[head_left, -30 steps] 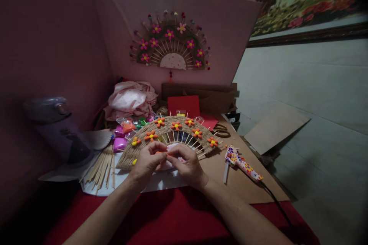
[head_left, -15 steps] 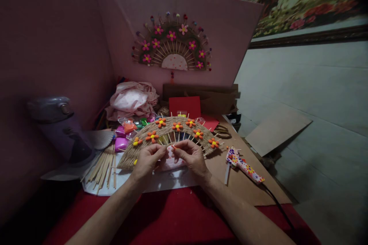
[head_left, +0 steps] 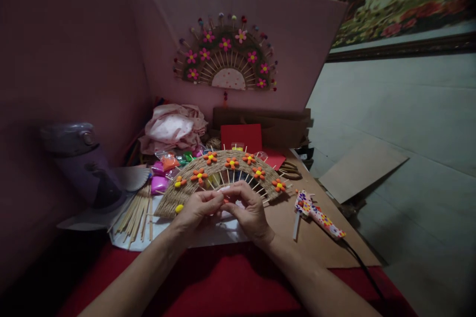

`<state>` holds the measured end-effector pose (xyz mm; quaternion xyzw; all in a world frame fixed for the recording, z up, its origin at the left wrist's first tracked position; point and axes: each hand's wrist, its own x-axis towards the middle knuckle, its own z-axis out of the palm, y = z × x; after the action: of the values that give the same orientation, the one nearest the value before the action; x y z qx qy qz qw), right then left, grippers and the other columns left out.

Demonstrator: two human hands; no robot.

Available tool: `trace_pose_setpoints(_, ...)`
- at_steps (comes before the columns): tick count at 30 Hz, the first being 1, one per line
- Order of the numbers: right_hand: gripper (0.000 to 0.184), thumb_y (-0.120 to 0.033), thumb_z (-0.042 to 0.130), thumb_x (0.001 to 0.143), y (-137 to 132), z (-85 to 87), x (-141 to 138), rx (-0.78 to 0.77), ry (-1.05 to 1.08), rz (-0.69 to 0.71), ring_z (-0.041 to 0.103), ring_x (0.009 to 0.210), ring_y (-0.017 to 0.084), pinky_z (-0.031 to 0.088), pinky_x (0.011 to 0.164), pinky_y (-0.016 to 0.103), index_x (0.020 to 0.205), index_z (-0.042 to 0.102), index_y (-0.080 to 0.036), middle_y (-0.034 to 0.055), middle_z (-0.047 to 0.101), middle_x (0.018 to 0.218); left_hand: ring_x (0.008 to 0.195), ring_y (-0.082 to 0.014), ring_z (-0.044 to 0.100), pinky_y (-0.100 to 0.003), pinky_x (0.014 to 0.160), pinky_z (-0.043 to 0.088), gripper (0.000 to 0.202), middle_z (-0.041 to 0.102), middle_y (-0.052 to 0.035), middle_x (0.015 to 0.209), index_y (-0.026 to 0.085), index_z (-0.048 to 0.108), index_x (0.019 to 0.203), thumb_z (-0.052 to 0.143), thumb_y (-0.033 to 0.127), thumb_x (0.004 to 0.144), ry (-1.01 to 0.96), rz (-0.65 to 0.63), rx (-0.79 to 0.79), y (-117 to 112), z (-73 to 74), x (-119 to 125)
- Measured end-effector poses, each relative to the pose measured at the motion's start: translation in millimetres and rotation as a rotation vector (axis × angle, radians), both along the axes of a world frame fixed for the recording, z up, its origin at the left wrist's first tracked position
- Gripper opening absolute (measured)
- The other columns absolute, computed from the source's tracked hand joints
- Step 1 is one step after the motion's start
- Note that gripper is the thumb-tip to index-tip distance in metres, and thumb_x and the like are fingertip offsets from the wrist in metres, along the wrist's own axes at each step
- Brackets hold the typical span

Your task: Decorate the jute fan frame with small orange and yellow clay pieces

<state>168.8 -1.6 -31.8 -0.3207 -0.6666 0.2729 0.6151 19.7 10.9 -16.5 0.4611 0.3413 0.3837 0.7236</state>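
My left hand (head_left: 200, 209) and my right hand (head_left: 248, 209) meet in front of the fan, fingers closed in pinches. Between their fingertips a small piece of orange clay (head_left: 225, 199) shows, mostly hidden by the fingers. Behind them lies a half-round fan (head_left: 219, 157) of twine wound over thin sticks, bearing several orange flowers with yellow centres. At its lower left, a yellow clay dot (head_left: 179, 208) sits without petals, and the flower (head_left: 180, 182) above it has petals on only part of its rim.
At right, a flower-patterned glue gun (head_left: 320, 218) with a cord rests on brown cardboard (head_left: 334, 253). Loose sticks (head_left: 134, 215) and bright clay packets (head_left: 159, 183) lie left, near a purple bottle (head_left: 87, 168). A finished pink-flowered fan (head_left: 226, 62) hangs behind scissors (head_left: 290, 171) and red paper (head_left: 241, 136).
My hands have drawn closer together, and the fingertips now meet around the orange clay. The whole view has shifted slightly, with things appearing a little further right.
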Motion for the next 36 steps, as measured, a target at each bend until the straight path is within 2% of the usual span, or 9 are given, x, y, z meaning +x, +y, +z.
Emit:
trace_pose_setpoints(3, 0.016, -0.021, 0.069, 0.076, -1.7, 1.4, 0.5, 0.046, -0.065, -0.011, 0.055, 0.071, 0.013, 0.046, 0.067, 0.028, 0.092, 0.066, -0.022, 0.0027, 0.059, 0.087, 0.036, -0.0033, 0.032, -0.018, 0.036, 0.017, 0.039, 0.047, 0.0036, 0.047, 0.014, 0.051, 0.06, 0.076, 0.045, 0.06, -0.007, 0.047, -0.006, 0.6, 1.0, 0.3)
trace_pose_setpoints(7, 0.006, -0.019, 0.065, 0.079, -2.9, 2.6, -1.0, 0.129, -0.078, -0.075, 0.057, 0.076, 0.015, 0.047, 0.068, 0.028, 0.084, 0.067, -0.023, 0.0023, 0.059, 0.083, 0.036, -0.0028, 0.029, -0.018, 0.036, 0.015, 0.043, 0.044, 0.0046, 0.045, 0.014, 0.05, 0.058, 0.072, 0.051, 0.062, -0.007, 0.082, -0.006, 0.2, 1.6, 2.4)
trace_pose_setpoints(10, 0.006, -0.019, 0.063, 0.081, -3.1, 2.4, -1.5, 0.115, -0.082, -0.114, 0.057, 0.079, 0.016, 0.047, 0.07, 0.029, 0.082, 0.067, -0.024, 0.0028, 0.059, 0.083, 0.034, -0.0032, 0.027, -0.019, 0.035, 0.012, 0.044, 0.044, 0.0042, 0.045, 0.014, 0.051, 0.059, 0.066, 0.055, 0.067, 0.0, 0.068, -0.004, -0.9, 2.5, 3.1)
trace_pose_setpoints(17, 0.006, -0.022, 0.063, 0.081, -3.1, 3.1, -0.5, 0.091, -0.134, -0.108, 0.055, 0.07, 0.014, 0.046, 0.061, 0.027, 0.085, 0.066, -0.022, 0.0036, 0.061, 0.083, 0.039, -0.003, 0.03, -0.019, 0.039, 0.017, 0.037, 0.044, 0.0043, 0.045, 0.012, 0.054, 0.057, 0.076, 0.041, 0.061, -0.01, 0.107, 0.048, -0.7, 4.3, 2.8)
trace_pose_setpoints(22, 0.004, -0.02, 0.062, 0.081, -3.1, 3.0, -0.7, 0.104, -0.103, -0.133, 0.057, 0.074, 0.015, 0.046, 0.063, 0.027, 0.079, 0.065, -0.021, 0.0036, 0.061, 0.082, 0.039, -0.0036, 0.03, -0.02, 0.04, 0.018, 0.04, 0.042, 0.0047, 0.044, 0.013, 0.05, 0.053, 0.073, 0.044, 0.063, -0.027, 0.095, 0.053, 0.1, 3.4, 3.5)
trace_pose_setpoints(26, 0.006, -0.021, 0.06, 0.083, -3.4, 2.5, 0.2, 0.07, -0.12, -0.113, 0.058, 0.076, 0.016, 0.046, 0.065, 0.028, 0.084, 0.066, -0.022, 0.0041, 0.063, 0.083, 0.039, -0.0033, 0.03, -0.019, 0.04, 0.016, 0.035, 0.045, 0.0043, 0.046, 0.013, 0.054, 0.058, 0.075, 0.04, 0.062, -0.015, 0.105, 0.054, -0.1, 4.6, 3.6)
trace_pose_setpoints(30, 0.007, -0.021, 0.06, 0.083, -3.6, 3.1, 0.1, 0.059, -0.105, -0.111, 0.06, 0.079, 0.017, 0.047, 0.069, 0.029, 0.083, 0.066, -0.022, 0.0043, 0.065, 0.084, 0.038, -0.0033, 0.029, -0.019, 0.039, 0.017, 0.035, 0.041, 0.0057, 0.045, 0.013, 0.054, 0.059, 0.071, 0.043, 0.067, -0.021, 0.099, 0.073, -0.2, 3.2, 3.5)
trace_pose_setpoints(36, 0.009, -0.021, 0.058, 0.084, -3.4, 4.0, -0.1, 0.068, -0.172, -0.133, 0.06, 0.083, 0.018, 0.048, 0.07, 0.031, 0.088, 0.067, -0.023, 0.0062, 0.065, 0.087, 0.037, -0.0034, 0.029, -0.019, 0.037, 0.015, 0.034, 0.041, 0.0057, 0.043, 0.013, 0.055, 0.06, 0.071, 0.043, 0.065, 0.047, 0.1, 0.13, 0.6, 3.2, 1.2)
